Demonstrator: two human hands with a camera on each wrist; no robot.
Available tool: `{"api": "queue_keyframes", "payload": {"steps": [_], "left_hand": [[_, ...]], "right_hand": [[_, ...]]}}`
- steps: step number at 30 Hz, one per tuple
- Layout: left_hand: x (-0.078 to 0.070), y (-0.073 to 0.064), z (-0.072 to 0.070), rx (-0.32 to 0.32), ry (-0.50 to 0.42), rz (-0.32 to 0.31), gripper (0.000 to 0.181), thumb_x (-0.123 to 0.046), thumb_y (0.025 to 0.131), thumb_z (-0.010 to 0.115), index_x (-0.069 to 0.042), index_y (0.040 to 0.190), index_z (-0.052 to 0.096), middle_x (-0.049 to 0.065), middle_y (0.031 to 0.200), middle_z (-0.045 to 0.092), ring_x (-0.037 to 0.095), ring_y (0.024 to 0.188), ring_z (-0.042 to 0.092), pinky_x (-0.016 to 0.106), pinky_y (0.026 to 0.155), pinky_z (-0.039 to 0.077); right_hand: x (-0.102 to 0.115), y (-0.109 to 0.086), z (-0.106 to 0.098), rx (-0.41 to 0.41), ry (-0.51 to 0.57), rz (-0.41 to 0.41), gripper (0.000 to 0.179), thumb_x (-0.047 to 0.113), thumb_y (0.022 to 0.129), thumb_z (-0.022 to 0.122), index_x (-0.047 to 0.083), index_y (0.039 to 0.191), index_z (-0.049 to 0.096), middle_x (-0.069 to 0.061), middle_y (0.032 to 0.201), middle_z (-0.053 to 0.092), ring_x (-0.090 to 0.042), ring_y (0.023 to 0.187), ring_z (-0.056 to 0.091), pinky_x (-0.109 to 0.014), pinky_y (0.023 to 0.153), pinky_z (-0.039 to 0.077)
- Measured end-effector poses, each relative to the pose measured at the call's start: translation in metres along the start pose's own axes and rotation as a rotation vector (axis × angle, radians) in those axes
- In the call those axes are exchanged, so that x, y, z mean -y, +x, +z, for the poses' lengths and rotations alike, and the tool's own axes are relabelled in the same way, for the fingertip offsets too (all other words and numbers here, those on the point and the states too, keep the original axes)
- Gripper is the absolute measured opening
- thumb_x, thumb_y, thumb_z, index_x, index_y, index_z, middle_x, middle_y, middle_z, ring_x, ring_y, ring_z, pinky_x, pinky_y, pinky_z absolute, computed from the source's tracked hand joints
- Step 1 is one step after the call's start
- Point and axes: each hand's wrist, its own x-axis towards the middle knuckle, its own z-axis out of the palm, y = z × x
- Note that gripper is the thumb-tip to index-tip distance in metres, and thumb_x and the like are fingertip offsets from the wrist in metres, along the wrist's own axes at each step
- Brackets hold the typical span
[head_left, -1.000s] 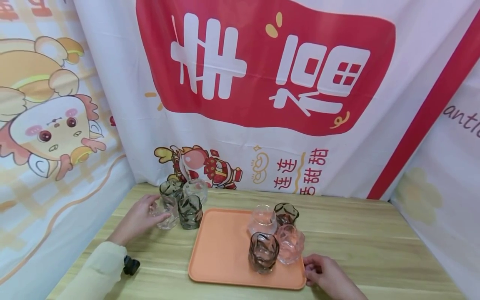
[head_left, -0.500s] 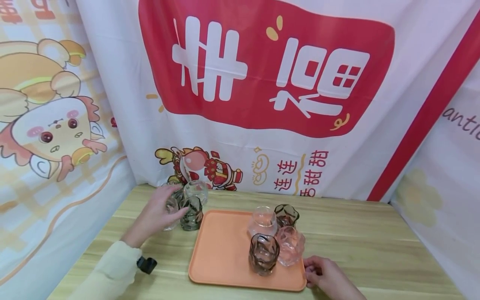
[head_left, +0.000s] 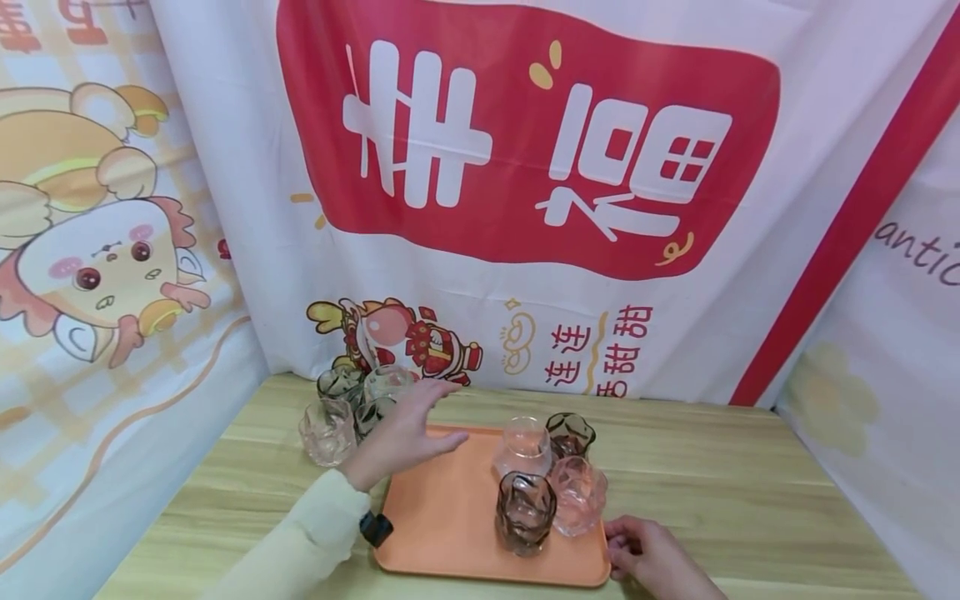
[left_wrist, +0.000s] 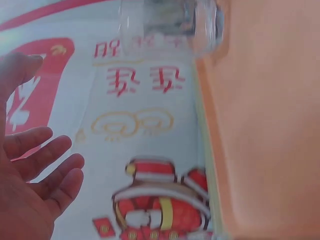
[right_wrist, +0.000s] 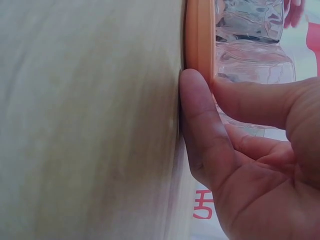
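My left hand (head_left: 405,433) hovers over the left part of an orange tray (head_left: 435,525), thumb and fingers spread with nothing between them. In the left wrist view its fingers (left_wrist: 62,155) hang relaxed. My right hand (head_left: 648,550) pinches the tray's right front edge between thumb and fingers, as the right wrist view shows. On the tray's right side stand a smoky glass (head_left: 527,512), a clear faceted glass (head_left: 577,496) and a rounder clear glass (head_left: 522,450). Another smoky glass (head_left: 572,435) is at the tray's back right edge; I cannot tell whether it rests on the tray.
Left of the tray, on the wooden table (head_left: 247,500), a clear glass (head_left: 328,433), a dark glass (head_left: 341,385) and another clear glass (head_left: 388,382) stand close together. A dark glass (head_left: 369,417) is partly hidden by my left hand. A printed curtain (head_left: 480,317) closes off the back.
My left hand has let go of the clear glass at the left and moved right, past the dark glass, to above the tray. The right hand keeps its hold on the tray.
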Motion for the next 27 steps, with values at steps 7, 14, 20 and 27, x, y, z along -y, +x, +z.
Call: {"api": "queue_keyframes", "payload": {"steps": [7,14,20,27], "left_hand": [[-0.018,0.01,0.032,0.12,-0.062,-0.041,0.069,-0.042,0.08,0.074,-0.014,0.138,0.048,0.005,0.138,0.051,0.025,0.129,0.046,0.046,0.105,0.042],[-0.029,0.019,0.057,0.229,-0.083,-0.081,0.076,-0.052,0.079,0.071,-0.017,0.141,0.043,0.002,0.142,0.047,0.022,0.132,0.042,0.044,0.109,0.039],[-0.034,0.027,0.071,0.248,-0.068,-0.073,0.075,-0.053,0.079,0.071,-0.017,0.14,0.045,0.001,0.141,0.048,0.022,0.131,0.043,0.043,0.108,0.04],[-0.038,0.032,0.077,0.239,-0.033,-0.059,0.072,-0.048,0.079,0.073,-0.015,0.138,0.048,0.002,0.137,0.052,0.022,0.128,0.046,0.042,0.105,0.043]], "right_hand": [[-0.003,0.0,-0.001,0.008,-0.013,-0.039,0.026,0.007,0.086,0.066,-0.006,0.108,0.063,-0.002,0.084,0.065,-0.014,0.076,0.061,-0.028,0.062,0.055],[-0.004,0.0,-0.001,0.016,0.001,-0.042,0.025,0.006,0.087,0.065,-0.007,0.109,0.062,-0.002,0.084,0.065,-0.015,0.076,0.061,-0.029,0.062,0.056],[-0.003,0.0,-0.001,0.01,0.005,-0.026,0.025,0.005,0.087,0.065,-0.006,0.109,0.062,-0.002,0.084,0.064,-0.014,0.076,0.06,-0.029,0.062,0.056],[-0.002,0.0,-0.001,0.015,0.007,-0.038,0.025,0.005,0.087,0.065,-0.007,0.108,0.062,-0.003,0.084,0.065,-0.015,0.076,0.061,-0.029,0.062,0.056]]}}
